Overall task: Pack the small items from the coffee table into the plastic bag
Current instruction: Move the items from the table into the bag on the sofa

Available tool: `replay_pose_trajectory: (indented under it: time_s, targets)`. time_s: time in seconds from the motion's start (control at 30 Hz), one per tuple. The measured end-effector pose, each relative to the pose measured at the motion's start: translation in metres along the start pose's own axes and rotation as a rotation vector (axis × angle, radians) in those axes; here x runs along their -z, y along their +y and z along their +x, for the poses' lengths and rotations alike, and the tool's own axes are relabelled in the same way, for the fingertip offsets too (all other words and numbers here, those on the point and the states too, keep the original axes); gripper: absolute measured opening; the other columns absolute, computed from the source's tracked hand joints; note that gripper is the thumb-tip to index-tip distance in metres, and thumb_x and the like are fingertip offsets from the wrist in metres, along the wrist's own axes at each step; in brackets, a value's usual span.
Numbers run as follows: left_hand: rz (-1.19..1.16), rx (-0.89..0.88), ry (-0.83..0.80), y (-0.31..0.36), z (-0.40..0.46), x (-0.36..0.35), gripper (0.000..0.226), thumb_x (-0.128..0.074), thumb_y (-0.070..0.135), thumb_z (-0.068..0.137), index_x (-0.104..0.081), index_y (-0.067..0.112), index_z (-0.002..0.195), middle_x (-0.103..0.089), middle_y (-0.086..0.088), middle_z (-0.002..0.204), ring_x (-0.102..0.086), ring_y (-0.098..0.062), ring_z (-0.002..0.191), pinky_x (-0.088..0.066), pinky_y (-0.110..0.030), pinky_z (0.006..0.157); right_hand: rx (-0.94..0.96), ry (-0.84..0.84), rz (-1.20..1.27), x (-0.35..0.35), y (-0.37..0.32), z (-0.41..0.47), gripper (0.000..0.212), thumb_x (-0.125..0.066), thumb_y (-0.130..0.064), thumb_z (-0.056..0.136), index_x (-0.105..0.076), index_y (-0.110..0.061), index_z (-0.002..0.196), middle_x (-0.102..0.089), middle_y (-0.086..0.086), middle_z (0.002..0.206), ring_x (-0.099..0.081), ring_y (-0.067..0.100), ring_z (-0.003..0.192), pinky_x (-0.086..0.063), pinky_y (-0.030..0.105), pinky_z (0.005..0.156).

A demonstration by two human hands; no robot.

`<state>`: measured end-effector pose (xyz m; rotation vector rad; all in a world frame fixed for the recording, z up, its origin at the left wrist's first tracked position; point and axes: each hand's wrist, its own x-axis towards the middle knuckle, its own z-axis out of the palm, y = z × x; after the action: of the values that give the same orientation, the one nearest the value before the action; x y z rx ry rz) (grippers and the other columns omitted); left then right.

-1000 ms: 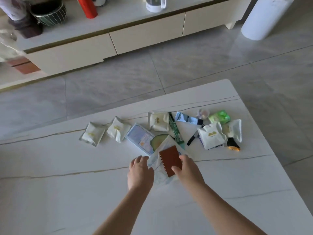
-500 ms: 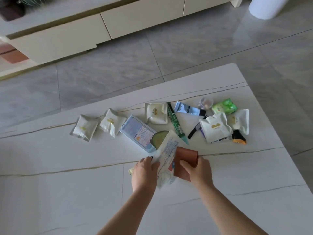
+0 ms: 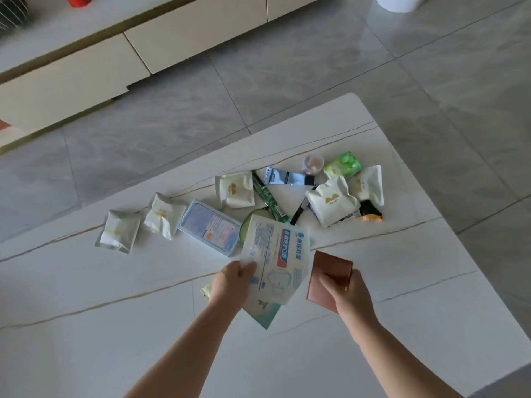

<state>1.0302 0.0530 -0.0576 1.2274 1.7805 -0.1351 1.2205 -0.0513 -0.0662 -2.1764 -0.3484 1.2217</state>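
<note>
The left hand point(image 3: 234, 278) is pinching the near left edge of a flat printed plastic bag point(image 3: 275, 259), holding it just above the surface point(image 3: 115, 340). A second flat packet with a teal corner point(image 3: 265, 314) is showing beneath the bag. The right hand point(image 3: 349, 291) is gripping a thin brown rectangular case point(image 3: 330, 270) with its fingers curled over the case's near end, just to the right of the bag and apart from it.

Five white pouches with a gold mark are lying on the surface: two side by side at the left point(image 3: 119, 231) point(image 3: 163, 215), one in the middle point(image 3: 234, 189), and two overlapping at the right point(image 3: 333, 201) point(image 3: 367, 183). One pale blue box point(image 3: 211, 226) is lying between the left pair and the bag, with one round green item point(image 3: 246, 229) partly hidden behind the bag's far edge. One long green tube point(image 3: 267, 196), one silver tube with a black cap point(image 3: 287, 177), one small clear cup point(image 3: 313, 163), one green wrapped pack point(image 3: 343, 165), one slim black stick point(image 3: 298, 214) and one black-and-orange item point(image 3: 370, 214) are crowding near the right-hand pouches.

The surface is a white slab with thin gold veins and a rounded far corner. Around it, grey marbled floor tiles point(image 3: 287, 81) are running to a long cream cabinet point(image 3: 143, 53) with drawers along the far wall, and a white cylindrical object point(image 3: 399, 2) is standing at the top right.
</note>
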Motion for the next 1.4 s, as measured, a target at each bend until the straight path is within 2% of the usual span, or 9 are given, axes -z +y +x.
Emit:
replay_pose_trajectory:
  time_s: [0.27, 0.5, 0.67, 0.8, 0.93, 1.0, 1.13, 1.23, 1.4]
  targets:
    - [-0.550, 0.184, -0.031, 0.025, -0.065, 0.021, 0.050, -0.055, 0.051, 0.088, -0.066, 0.002, 0.090, -0.069, -0.014, 0.081, -0.064, -0.028, 0.068, -0.050, -0.030, 0.060, -0.106, -0.050, 0.240, 0.040, -0.018, -0.053, 0.024, -0.073, -0.033, 0.079, -0.058, -0.016, 0.088, -0.066, 0.006, 0.089, -0.065, 0.020, 0.081, -0.050, 0.033, 0.066]
    - [-0.928, 0.138, -0.531, 0.055, -0.147, 0.042, 0.034, -0.050, 0.043, 0.093, -0.063, 0.014, 0.105, -0.074, -0.008, 0.084, -0.071, -0.018, 0.062, -0.054, -0.026, 0.050, -0.141, -0.109, 0.508, 0.089, -0.050, -0.134, 0.026, -0.073, -0.033, 0.078, -0.061, -0.022, 0.099, -0.070, 0.006, 0.097, -0.067, 0.023, 0.093, -0.057, 0.034, 0.066]
    - [-0.854, 0.056, -0.617, 0.078, -0.213, 0.043, 0.040, -0.041, 0.038, 0.099, -0.060, 0.008, 0.119, -0.069, -0.015, 0.110, -0.069, -0.024, 0.084, -0.058, -0.034, 0.071, -0.113, -0.046, 0.654, 0.135, -0.063, -0.207, 0.030, -0.072, -0.029, 0.080, -0.060, -0.020, 0.106, -0.070, 0.009, 0.102, -0.066, 0.026, 0.098, -0.057, 0.035, 0.069]
    - [-0.748, -0.010, -0.619, 0.091, -0.269, 0.042, 0.027, -0.046, 0.027, 0.098, -0.061, 0.012, 0.116, -0.072, -0.009, 0.100, -0.068, -0.020, 0.081, -0.053, -0.031, 0.067, -0.089, 0.042, 0.724, 0.171, -0.052, -0.266, 0.032, -0.074, -0.030, 0.077, -0.062, -0.020, 0.105, -0.073, 0.006, 0.098, -0.069, 0.023, 0.095, -0.057, 0.037, 0.072]
    - [-0.548, -0.098, -0.589, 0.100, -0.320, 0.039, 0.026, -0.050, 0.014, 0.096, -0.058, 0.001, 0.117, -0.066, -0.018, 0.113, -0.065, -0.030, 0.093, -0.054, -0.031, 0.058, -0.102, 0.134, 0.792, 0.200, -0.030, -0.317, 0.030, -0.070, -0.023, 0.082, -0.061, -0.015, 0.109, -0.071, 0.011, 0.104, -0.067, 0.027, 0.099, -0.055, 0.048, 0.086]
    - [-0.443, -0.161, -0.608, 0.104, -0.344, 0.036, 0.028, -0.047, 0.009, 0.096, -0.055, -0.003, 0.120, -0.064, -0.021, 0.117, -0.062, -0.037, 0.102, -0.055, -0.038, 0.067, -0.115, 0.166, 0.829, 0.216, -0.019, -0.343, 0.028, -0.066, -0.018, 0.085, -0.060, -0.012, 0.112, -0.070, 0.014, 0.107, -0.066, 0.030, 0.101, -0.053, 0.050, 0.091]
    - [-0.247, -0.282, -0.632, 0.112, -0.390, 0.023, 0.028, -0.048, 0.004, 0.095, -0.055, -0.005, 0.122, -0.063, -0.023, 0.118, -0.060, -0.040, 0.109, -0.048, -0.053, 0.097, -0.133, 0.287, 0.883, 0.248, 0.002, -0.395, 0.020, -0.060, -0.011, 0.087, -0.059, -0.012, 0.107, -0.069, 0.015, 0.104, -0.066, 0.028, 0.094, -0.054, 0.036, 0.073]
    - [-0.089, -0.408, -0.655, 0.119, -0.423, 0.007, 0.027, -0.051, 0.004, 0.094, -0.058, 0.000, 0.119, -0.066, -0.018, 0.115, -0.063, -0.036, 0.105, -0.050, -0.054, 0.095, -0.137, 0.405, 0.937, 0.273, 0.024, -0.429, 0.015, -0.059, -0.010, 0.088, -0.058, -0.015, 0.102, -0.067, 0.010, 0.100, -0.065, 0.022, 0.087, -0.050, 0.029, 0.061]
    - [0.108, -0.524, -0.761, 0.128, -0.481, -0.038, 0.023, -0.055, 0.010, 0.092, -0.062, 0.010, 0.114, -0.069, -0.010, 0.110, -0.067, -0.027, 0.097, -0.054, -0.046, 0.090, -0.150, 0.583, 1.100, 0.316, 0.074, -0.477, 0.020, -0.060, -0.004, 0.087, -0.057, -0.009, 0.106, -0.067, 0.011, 0.097, -0.065, 0.022, 0.084, -0.052, 0.032, 0.064]
